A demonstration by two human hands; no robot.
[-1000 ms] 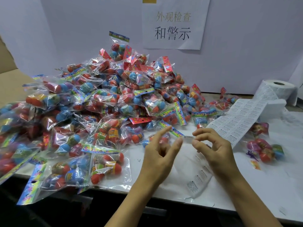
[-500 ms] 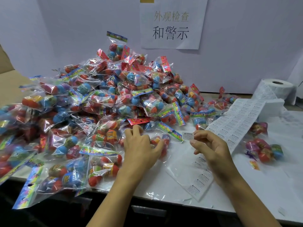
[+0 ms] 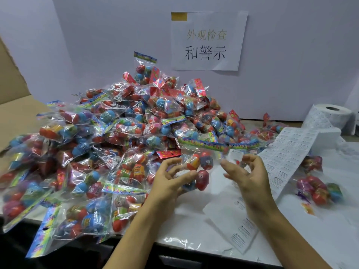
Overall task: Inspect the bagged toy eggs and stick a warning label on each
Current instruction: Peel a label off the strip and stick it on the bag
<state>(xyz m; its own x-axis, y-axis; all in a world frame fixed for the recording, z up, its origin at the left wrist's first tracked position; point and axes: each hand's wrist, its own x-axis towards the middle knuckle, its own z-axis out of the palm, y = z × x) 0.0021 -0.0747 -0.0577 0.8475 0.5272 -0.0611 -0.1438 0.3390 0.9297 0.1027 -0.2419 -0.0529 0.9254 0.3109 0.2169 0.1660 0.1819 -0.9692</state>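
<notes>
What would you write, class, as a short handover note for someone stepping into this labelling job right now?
Left hand grips a bag of toy eggs lifted off the table.
Right hand pinches one peeled warning label beside that bag, not yet stuck.
Label strip runs from the roll at right.
A few bags lie apart at right.
Left: the big pile.

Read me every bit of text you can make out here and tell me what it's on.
"外观检查" on the paper sign taped to the wall, pale top line.
"和警示" on the same sign, dark bottom line.
Warning label held in the right hand: too small to read.
Label sheet and label roll: print too small.
Bagged toy eggs in the left hand: print blurred.
</notes>
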